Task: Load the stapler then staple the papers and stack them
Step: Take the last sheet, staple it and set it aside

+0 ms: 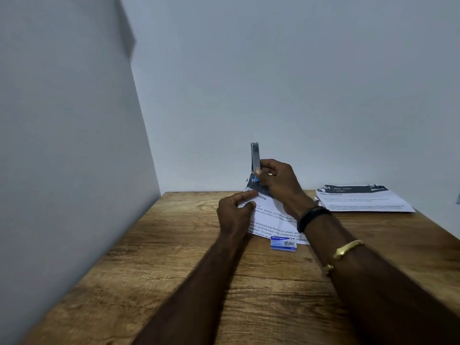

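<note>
My right hand (278, 181) grips a small stapler (255, 158), silver with a blue part, held upright at the top corner of a printed sheet set (271, 220). The papers' far corner is lifted toward the stapler. My left hand (235, 211) pinches the left edge of those papers just below the corner. A small blue staple box (283, 243) lies on the wooden table (174, 257) at the papers' near edge. Whether the stapler's jaws close on the paper is hidden by my fingers.
A stack of printed papers (361, 199) with dark headers lies at the table's back right, against the wall. A grey panel (62, 145) stands along the table's left side. Black and gold bracelets sit on my right wrist.
</note>
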`<state>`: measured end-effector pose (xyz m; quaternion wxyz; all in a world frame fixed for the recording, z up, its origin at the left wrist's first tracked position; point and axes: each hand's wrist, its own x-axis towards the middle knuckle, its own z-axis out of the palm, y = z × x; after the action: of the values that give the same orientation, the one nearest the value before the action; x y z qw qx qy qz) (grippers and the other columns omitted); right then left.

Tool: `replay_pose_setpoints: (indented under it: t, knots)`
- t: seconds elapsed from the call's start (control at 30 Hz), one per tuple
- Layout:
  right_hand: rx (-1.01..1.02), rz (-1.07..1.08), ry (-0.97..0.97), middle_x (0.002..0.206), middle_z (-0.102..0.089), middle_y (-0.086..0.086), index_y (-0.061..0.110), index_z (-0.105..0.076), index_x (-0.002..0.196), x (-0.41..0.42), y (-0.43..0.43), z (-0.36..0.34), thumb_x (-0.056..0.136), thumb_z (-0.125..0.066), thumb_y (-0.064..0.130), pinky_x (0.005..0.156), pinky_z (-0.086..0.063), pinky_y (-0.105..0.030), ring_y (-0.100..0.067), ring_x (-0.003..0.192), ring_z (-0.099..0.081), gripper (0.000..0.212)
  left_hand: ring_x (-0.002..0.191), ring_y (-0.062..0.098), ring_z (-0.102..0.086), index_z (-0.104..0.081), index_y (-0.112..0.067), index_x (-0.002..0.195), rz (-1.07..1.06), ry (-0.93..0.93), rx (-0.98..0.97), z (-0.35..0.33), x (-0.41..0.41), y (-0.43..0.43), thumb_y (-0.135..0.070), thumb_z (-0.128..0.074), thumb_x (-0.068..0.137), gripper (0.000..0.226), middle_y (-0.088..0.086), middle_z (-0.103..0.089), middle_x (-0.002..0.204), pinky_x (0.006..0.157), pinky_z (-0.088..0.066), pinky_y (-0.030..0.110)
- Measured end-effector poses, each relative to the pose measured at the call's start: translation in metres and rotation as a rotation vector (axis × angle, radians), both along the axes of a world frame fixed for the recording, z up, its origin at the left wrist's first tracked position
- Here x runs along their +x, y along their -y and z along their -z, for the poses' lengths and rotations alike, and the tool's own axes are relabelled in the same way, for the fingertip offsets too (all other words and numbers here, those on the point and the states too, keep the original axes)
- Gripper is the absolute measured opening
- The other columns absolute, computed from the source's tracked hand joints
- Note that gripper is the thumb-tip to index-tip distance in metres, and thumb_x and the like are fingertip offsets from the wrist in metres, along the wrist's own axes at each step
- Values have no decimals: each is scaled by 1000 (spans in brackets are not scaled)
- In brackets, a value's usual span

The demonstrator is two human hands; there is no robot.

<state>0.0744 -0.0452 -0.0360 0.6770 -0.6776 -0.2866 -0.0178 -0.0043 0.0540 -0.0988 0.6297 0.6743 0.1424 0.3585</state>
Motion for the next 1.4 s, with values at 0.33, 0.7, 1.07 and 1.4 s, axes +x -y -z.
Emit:
replay_pose_setpoints:
  t: [0.33, 0.7, 1.07, 1.4]
  knots:
    - [-14, 0, -8, 109, -74, -19, 6, -67, 112, 3, 3, -1, 96, -68, 1, 65, -58, -18, -21, 86, -71, 18, 64, -4, -71, -78, -7, 107, 6, 4, 45, 0, -1, 2, 6, -67, 87, 27, 2, -75, 100, 57, -54, 11]
    - [2, 31, -30, 107, -75, -19, 2, -68, 114, 3, 3, 6, 95, -68, 0, 68, -54, -28, -35, 100, -73, 19, 70, 5, -73, -79, -8, 104, 1, -16, 39, 0, -2, 5, 5, -67, 86, 25, 8, -78, 107, 59, -57, 16]
    - [150, -18, 1, 118, -73, -10, 11, -68, 122, -4, 21, 3, 92, -75, 8, 88, -61, -40, -26, 103, -72, 31, 101, 19, -70, -76, -8, 115, -67, -7, 98, -8, -4, 0, 2, -68, 87, 31, 10, -74, 118, 94, -59, 36]
    - [-727, -118, 274, 98, -76, 1, 15, -81, 110, -7, 74, 13, 81, -84, 5, 73, -48, -13, -9, 88, -62, 31, 136, 25, -49, -46, -6, 149, -182, -45, 31, -9, -2, -16, 3, -54, 95, 55, 11, -49, 151, 114, -40, 31]
